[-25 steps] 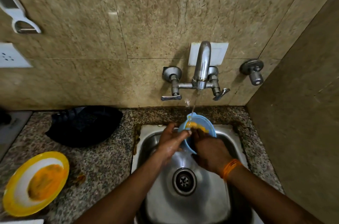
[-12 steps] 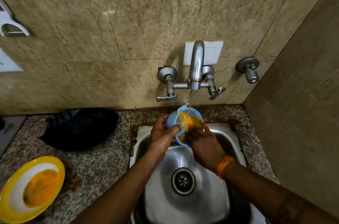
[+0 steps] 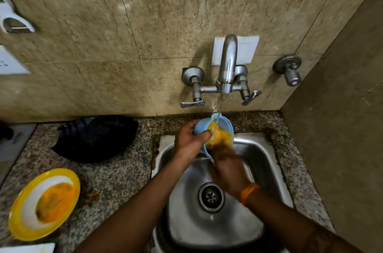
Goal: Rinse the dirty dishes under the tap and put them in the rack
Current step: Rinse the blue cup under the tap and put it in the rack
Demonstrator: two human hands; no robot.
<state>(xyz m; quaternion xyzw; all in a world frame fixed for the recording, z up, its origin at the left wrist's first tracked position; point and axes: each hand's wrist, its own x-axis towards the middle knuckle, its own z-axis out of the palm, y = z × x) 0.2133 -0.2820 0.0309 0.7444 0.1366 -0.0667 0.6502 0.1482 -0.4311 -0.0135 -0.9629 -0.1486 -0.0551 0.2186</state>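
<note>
A small blue bowl [image 3: 224, 126] with orange residue inside is tilted under the running tap [image 3: 227, 66], above the back of the steel sink [image 3: 267, 159]. My left hand [image 3: 189, 140] grips the bowl's left rim, thumb over the edge. My right hand [image 3: 227, 167] is blurred with motion; its fingers reach into the bowl and rub the orange smear. A yellow-rimmed plate [image 3: 44, 203] smeared with orange sauce lies on the counter at the left. No rack is in view.
A dark pan or cloth-like black object [image 3: 95, 138] sits on the granite counter [image 3: 124, 180] left of the sink. Two tap levers and a separate valve [image 3: 289, 70] stick out of the tiled wall. A side wall closes in on the right.
The bowl has stayed under the stream while my right hand keeps rubbing inside it. The camera has shifted slightly, and the bowl sits a little higher and more to the left than a second ago.
</note>
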